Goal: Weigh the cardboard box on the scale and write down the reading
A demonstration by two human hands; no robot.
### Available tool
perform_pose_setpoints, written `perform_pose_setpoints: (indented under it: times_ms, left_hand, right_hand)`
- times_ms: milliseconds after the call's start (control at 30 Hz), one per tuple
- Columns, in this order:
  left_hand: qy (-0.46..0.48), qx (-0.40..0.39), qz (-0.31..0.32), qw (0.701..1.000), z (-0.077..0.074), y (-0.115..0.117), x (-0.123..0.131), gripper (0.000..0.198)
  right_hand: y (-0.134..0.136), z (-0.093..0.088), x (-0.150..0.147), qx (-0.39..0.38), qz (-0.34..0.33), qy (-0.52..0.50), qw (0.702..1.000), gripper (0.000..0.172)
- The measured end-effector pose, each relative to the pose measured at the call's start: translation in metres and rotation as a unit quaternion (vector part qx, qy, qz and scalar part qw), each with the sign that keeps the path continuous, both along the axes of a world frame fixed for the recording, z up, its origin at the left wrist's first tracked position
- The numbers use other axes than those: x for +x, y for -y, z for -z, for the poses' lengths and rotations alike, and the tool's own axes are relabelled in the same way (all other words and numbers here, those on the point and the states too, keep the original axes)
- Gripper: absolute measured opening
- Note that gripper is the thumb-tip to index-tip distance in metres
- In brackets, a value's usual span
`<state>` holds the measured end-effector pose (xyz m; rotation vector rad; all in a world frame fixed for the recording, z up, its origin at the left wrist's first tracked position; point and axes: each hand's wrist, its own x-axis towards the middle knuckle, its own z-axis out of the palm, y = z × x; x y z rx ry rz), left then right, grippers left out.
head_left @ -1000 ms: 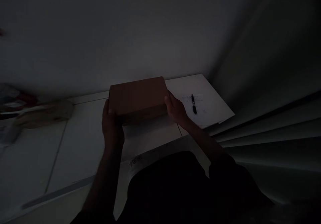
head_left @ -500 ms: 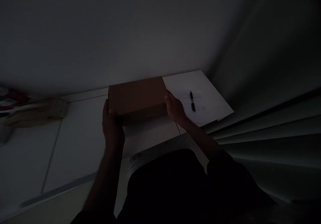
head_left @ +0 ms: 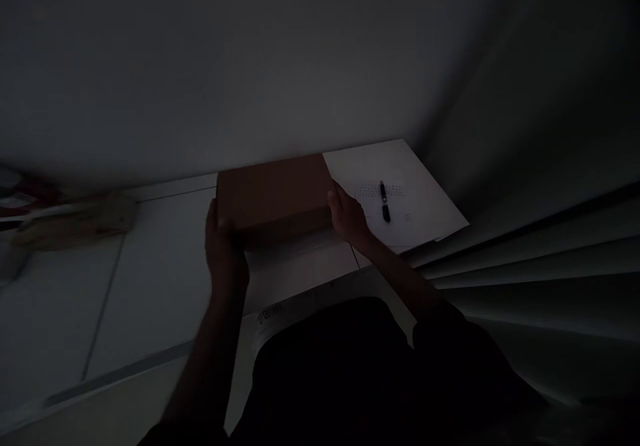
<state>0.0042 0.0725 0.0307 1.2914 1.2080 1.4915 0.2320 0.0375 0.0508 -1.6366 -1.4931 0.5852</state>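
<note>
The scene is very dark. A closed brown cardboard box [head_left: 274, 194] lies flat on a white table [head_left: 160, 279], close to the wall. My left hand [head_left: 223, 253] grips the box's near left corner. My right hand [head_left: 349, 217] grips its right side. To the right of the box lies a sheet of white paper [head_left: 415, 186] with faint print, and a black pen [head_left: 385, 202] rests on it, a little beyond my right hand.
At the far left sit blurred things: something beige [head_left: 80, 219] and something red and white [head_left: 20, 196]. A pale wall [head_left: 250, 66] rises behind the table. Horizontal slats or ledges [head_left: 540, 259] run along the right. My dark clothing fills the bottom.
Hardly anything has moved. Both hands stay on the box. The view has shifted slightly, so the things at the left sit a little differently in the picture.
</note>
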Motion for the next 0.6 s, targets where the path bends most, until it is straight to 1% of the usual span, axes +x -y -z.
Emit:
perform_pose_setpoints:
  times_ms: [233, 367, 533, 600]
  left_hand:
    - [0.029, 0.025, -0.009, 0.999, 0.003, 0.000, 0.003, 0.055]
    - [0.035, 0.028, -0.003, 0.999, 0.002, 0.003, 0.003, 0.060]
    - [-0.029, 0.006, -0.019, 0.999, 0.001, 0.005, -0.001, 0.060]
    - [-0.056, 0.033, -0.037, 0.997, 0.002, 0.003, -0.004, 0.063]
  right_hand:
    - [-0.001, 0.009, -0.003, 0.062, 0.031, 0.022, 0.997, 0.066]
    - [0.000, 0.012, -0.004, 0.064, 0.041, 0.038, 0.996, 0.065]
    - [0.001, 0.013, 0.000, 0.062, 0.029, 0.028, 0.997, 0.064]
    - [0.001, 0.013, 0.004, 0.065, 0.019, 0.029, 0.997, 0.063]
